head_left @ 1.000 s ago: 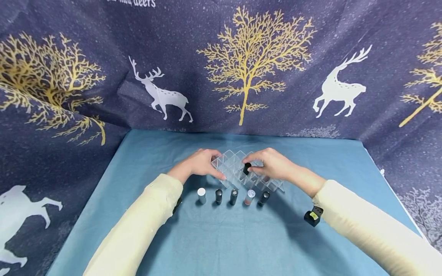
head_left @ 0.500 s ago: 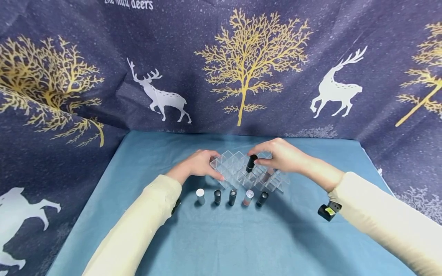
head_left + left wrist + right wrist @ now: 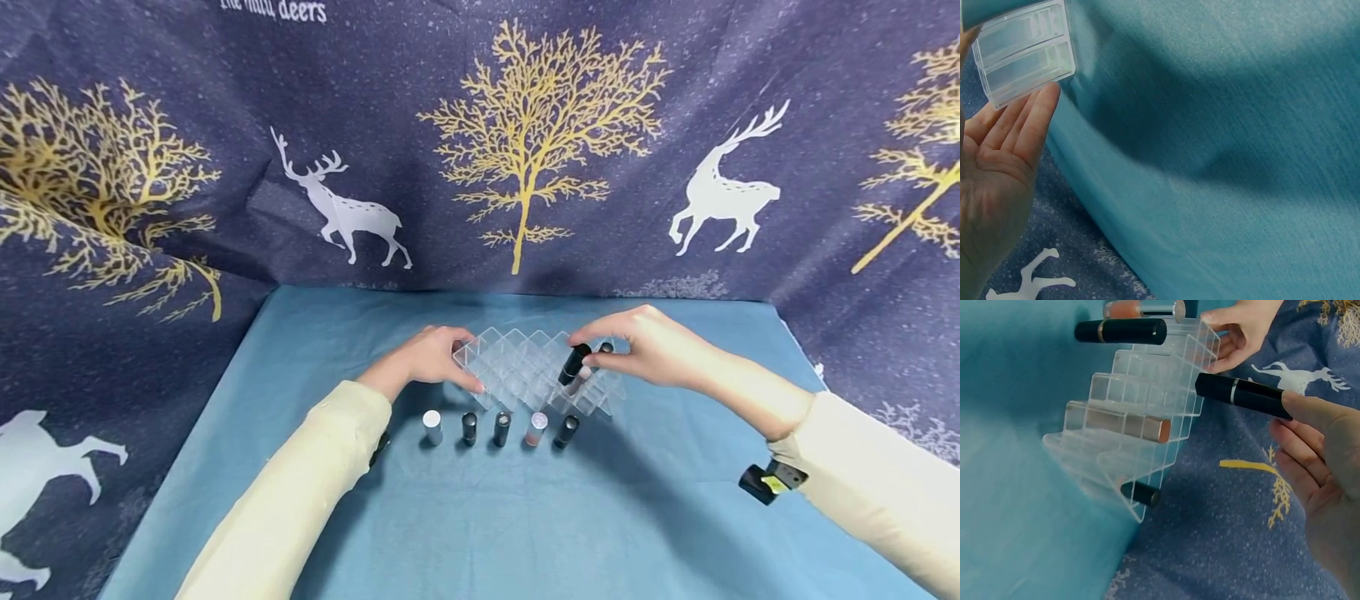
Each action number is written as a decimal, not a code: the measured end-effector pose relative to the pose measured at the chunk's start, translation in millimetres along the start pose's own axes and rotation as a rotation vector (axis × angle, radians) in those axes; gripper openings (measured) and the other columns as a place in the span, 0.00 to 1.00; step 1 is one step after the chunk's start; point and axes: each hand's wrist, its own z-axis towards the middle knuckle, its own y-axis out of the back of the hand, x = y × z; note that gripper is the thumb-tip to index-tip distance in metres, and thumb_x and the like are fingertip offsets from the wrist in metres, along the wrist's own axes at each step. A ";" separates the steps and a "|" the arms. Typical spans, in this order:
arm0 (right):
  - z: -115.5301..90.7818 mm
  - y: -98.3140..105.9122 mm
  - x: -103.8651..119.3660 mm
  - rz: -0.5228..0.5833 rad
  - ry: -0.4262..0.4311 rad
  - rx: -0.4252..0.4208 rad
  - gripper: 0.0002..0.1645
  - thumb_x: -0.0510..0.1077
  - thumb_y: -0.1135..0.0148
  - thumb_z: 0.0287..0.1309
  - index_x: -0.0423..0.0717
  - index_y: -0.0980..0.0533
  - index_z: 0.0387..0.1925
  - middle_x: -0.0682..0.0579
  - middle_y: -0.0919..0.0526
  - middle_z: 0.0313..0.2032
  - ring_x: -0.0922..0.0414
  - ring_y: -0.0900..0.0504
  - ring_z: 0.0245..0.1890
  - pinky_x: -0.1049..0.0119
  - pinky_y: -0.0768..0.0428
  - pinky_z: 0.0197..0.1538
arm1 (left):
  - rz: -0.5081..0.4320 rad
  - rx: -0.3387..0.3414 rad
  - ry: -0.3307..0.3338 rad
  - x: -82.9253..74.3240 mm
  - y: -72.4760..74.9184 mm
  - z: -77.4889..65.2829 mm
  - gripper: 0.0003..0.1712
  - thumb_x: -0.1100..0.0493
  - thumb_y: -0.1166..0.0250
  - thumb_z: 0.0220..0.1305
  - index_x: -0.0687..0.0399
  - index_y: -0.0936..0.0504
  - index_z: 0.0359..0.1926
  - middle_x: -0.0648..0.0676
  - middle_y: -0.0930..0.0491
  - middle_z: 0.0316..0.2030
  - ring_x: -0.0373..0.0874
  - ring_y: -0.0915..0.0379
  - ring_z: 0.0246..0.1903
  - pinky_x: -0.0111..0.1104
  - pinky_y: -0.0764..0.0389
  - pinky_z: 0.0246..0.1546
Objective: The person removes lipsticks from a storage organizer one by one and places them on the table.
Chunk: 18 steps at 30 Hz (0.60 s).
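A clear diamond-celled lipstick organizer point(image 3: 510, 367) stands on the blue cloth. My left hand point(image 3: 431, 354) holds its left end, thumb at the front and fingers behind; the left wrist view shows the fingertips point(image 3: 1047, 100) against its clear wall. Between thumb and fingers of my right hand point(image 3: 660, 346) is a black lipstick tube point(image 3: 1244, 395) with a silver band, tilted over the organizer's right part. A rose-gold tube point(image 3: 1129, 424) sits in one cell, and a black tube point(image 3: 1141, 492) in another nearer the right end.
In front of the organizer several tubes stand in a row: a white one point(image 3: 432, 427), black ones point(image 3: 469, 428), and a clear-capped pinkish one point(image 3: 536, 428). A dark blue cloth with deer and trees point(image 3: 450, 167) hangs behind the table.
My right hand has moved to the right with the black lipstick tube, lifting it from the organizer's middle to over its right part. The left hand has stayed on the organizer's left end.
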 end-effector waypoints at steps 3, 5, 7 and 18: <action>-8.6 2.7 0.2 -0.004 0.018 -0.024 0.21 0.34 0.22 0.58 0.47 0.12 0.54 0.53 0.08 0.51 0.52 0.09 0.51 0.53 0.12 0.51 | -0.001 -0.001 -0.001 -0.3 0.2 0.4 0.52 0.37 0.15 0.49 0.56 0.21 0.71 0.56 0.14 0.56 0.50 0.19 0.56 0.45 0.20 0.62; -14.3 2.9 0.1 -0.010 0.036 -0.046 0.22 0.33 0.21 0.56 0.48 0.11 0.53 0.54 0.08 0.50 0.52 0.09 0.50 0.53 0.12 0.51 | -0.001 -0.002 -0.001 -0.3 0.1 0.1 0.53 0.37 0.15 0.48 0.56 0.21 0.71 0.56 0.14 0.56 0.50 0.19 0.56 0.45 0.20 0.62; -20.1 2.4 0.1 -0.015 0.049 -0.061 0.23 0.32 0.20 0.54 0.48 0.11 0.52 0.55 0.08 0.49 0.53 0.09 0.49 0.54 0.11 0.51 | 0.002 -0.003 -0.004 -0.6 0.1 -0.1 0.52 0.37 0.15 0.48 0.57 0.21 0.70 0.56 0.13 0.56 0.50 0.18 0.56 0.45 0.20 0.61; -45.3 -15.5 0.1 -0.022 0.079 -0.066 0.24 0.32 0.18 0.50 0.50 0.11 0.50 0.56 0.07 0.47 0.57 0.08 0.45 0.59 0.11 0.47 | -0.006 -0.005 -0.003 0.3 -0.2 1.0 0.52 0.38 0.14 0.48 0.56 0.20 0.69 0.56 0.12 0.53 0.49 0.17 0.53 0.45 0.19 0.59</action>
